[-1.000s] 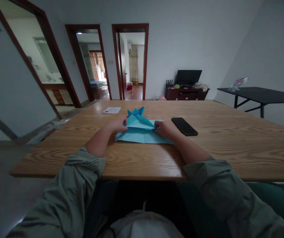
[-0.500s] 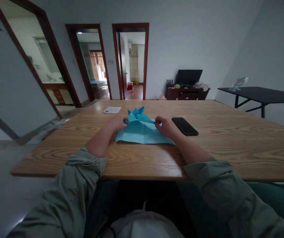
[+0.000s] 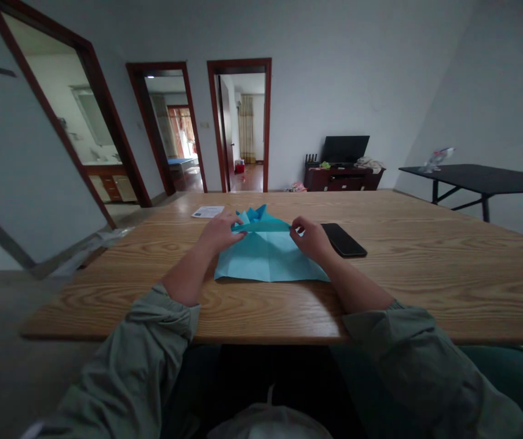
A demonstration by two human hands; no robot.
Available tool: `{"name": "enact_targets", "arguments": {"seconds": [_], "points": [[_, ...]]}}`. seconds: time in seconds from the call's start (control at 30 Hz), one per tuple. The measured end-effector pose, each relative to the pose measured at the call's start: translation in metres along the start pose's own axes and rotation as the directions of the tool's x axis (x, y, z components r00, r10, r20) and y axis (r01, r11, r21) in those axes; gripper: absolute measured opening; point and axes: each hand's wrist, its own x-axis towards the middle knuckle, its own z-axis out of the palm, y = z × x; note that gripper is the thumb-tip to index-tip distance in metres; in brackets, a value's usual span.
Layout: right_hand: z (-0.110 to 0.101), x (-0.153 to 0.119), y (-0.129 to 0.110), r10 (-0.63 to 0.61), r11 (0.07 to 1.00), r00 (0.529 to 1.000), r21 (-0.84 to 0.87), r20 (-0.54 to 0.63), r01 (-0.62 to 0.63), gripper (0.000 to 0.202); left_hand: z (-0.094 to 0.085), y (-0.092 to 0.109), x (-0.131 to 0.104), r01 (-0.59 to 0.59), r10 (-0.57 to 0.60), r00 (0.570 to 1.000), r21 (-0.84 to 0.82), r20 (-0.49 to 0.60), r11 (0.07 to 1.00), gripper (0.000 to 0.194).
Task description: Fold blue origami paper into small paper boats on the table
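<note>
A sheet of blue origami paper (image 3: pixel 266 259), partly folded, lies on the wooden table in front of me. Its near part is flat, with crease lines running through it. A raised strip crosses its middle, and darker pointed folds stand up behind that. My left hand (image 3: pixel 222 233) pinches the left end of the strip between thumb and fingers. At the strip's right end, my right hand (image 3: pixel 308 236) grips the paper between thumb and forefinger. Both forearms come in from the near edge, in rolled green sleeves.
Right of my right hand lies a black phone (image 3: pixel 344 239). A white printed card (image 3: pixel 207 211) rests behind my left hand on the wooden table (image 3: pixel 426 274). Farther off are a black folding table (image 3: pixel 485 178) and a television (image 3: pixel 345 150) on a dark cabinet.
The raised strip has turned toward me and now shows as a wider, flatter band. My left fingers have come farther over its end. The whole view has tilted slightly upward.
</note>
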Motion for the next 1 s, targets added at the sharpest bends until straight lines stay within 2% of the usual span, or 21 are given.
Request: {"name": "enact_targets", "arguments": {"seconds": [0.17,0.4,0.53,0.7,0.9,1.0], "points": [[-0.001,0.001,-0.002,0.019,1.0,1.0,-0.006,-0.017,-0.019,0.008,0.001,0.004,0.0,0.041,-0.039,0.998,0.039,-0.045,0.998,0.016],[-0.001,0.001,-0.002,0.077,0.996,0.996,0.056,-0.038,-0.075,0.007,0.002,0.003,0.0,0.013,-0.012,0.998,0.011,-0.069,1.0,0.031],[-0.003,0.001,-0.004,0.119,0.99,0.992,0.077,-0.036,-0.116,0.01,0.001,0.001,0.0,-0.003,-0.001,0.996,-0.035,-0.092,0.999,0.032],[-0.002,0.001,-0.004,0.097,0.989,0.994,0.115,-0.054,-0.091,0.011,-0.001,-0.004,0.0,0.021,-0.032,0.997,-0.151,-0.074,0.988,0.022],[-0.004,-0.002,-0.008,0.014,0.992,0.999,0.125,-0.039,-0.009,0.022,-0.003,0.0,0.0,0.061,-0.137,0.972,-0.359,-0.19,0.931,0.009],[-0.01,-0.003,-0.012,0.0,0.994,1.0,0.109,0.0,0.0,0.02,0.0,0.003,0.0,0.098,-0.206,0.962,-0.474,-0.179,0.875,0.014]]}}
